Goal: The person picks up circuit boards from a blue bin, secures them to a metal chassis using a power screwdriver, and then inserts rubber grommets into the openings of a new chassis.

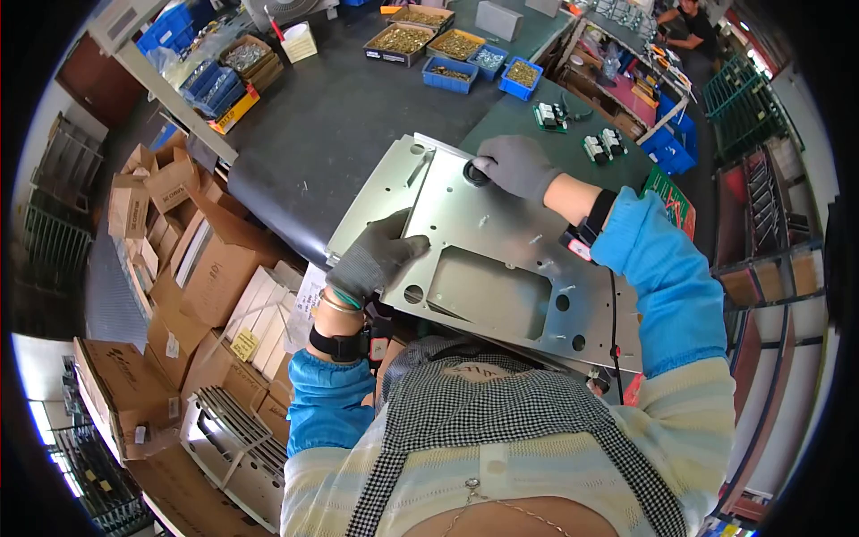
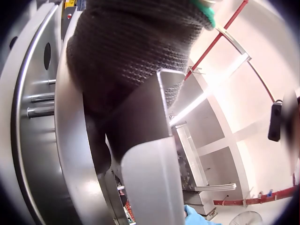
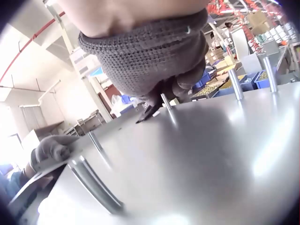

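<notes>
A silvery sheet-metal panel (image 1: 501,234) with round holes, a large rectangular cutout and upright studs (image 3: 234,84) lies at the bench's near edge. In a grey knit glove, my left hand (image 1: 371,259) grips its left edge, the thumb over the top face. The left wrist view has that glove (image 2: 136,44) around a bent metal flange (image 2: 152,183). My gloved right hand (image 1: 519,167) pinches a black round grommet (image 1: 475,174) at a hole near the panel's far edge. Its fingertips are partly hidden in the right wrist view, where a dark edge of the grommet (image 3: 149,114) shows beneath the glove (image 3: 150,58).
Small boxes of fasteners (image 1: 398,41) and blue bins (image 1: 521,79) stand at the bench's far side. Green circuit boards (image 1: 549,117) and pliers (image 1: 577,109) lie right of the panel. Cardboard cartons (image 1: 224,259) crowd the left. Another person (image 1: 693,31) is at the far right.
</notes>
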`<state>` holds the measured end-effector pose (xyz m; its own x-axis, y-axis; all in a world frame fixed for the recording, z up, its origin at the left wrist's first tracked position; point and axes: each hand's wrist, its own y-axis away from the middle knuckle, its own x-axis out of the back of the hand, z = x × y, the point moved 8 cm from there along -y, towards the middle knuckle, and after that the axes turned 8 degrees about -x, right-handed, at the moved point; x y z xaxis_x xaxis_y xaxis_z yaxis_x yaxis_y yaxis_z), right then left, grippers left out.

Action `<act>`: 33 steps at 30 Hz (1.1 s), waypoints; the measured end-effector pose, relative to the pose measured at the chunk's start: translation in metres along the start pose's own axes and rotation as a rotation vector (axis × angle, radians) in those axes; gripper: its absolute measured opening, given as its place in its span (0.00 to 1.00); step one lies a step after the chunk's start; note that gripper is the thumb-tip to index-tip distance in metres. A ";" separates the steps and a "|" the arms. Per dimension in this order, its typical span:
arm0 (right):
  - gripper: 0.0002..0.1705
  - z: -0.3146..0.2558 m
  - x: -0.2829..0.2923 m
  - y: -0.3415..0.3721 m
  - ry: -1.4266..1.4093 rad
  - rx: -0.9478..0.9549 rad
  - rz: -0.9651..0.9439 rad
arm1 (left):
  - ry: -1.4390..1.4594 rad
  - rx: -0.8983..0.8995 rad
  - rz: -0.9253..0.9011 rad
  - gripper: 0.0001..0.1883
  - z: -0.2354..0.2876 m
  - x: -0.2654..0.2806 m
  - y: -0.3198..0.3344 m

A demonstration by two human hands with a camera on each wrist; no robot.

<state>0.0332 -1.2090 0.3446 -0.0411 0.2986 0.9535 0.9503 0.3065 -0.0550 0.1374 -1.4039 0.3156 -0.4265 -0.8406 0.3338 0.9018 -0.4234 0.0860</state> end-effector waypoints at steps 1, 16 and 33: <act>0.12 0.001 -0.002 0.001 0.044 0.026 0.031 | -0.017 0.004 0.007 0.22 0.001 0.000 0.000; 0.12 -0.015 -0.009 -0.008 0.052 -0.006 -0.186 | -0.095 0.066 -0.015 0.27 0.005 0.003 0.000; 0.26 0.003 -0.043 -0.026 -0.150 0.123 -0.537 | 0.317 0.038 -0.068 0.26 0.013 -0.014 -0.001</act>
<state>0.0089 -1.2272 0.3037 -0.5601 0.1942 0.8053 0.7414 0.5512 0.3828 0.1434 -1.3871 0.3231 -0.4803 -0.8769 0.0177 0.8702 -0.4738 0.1353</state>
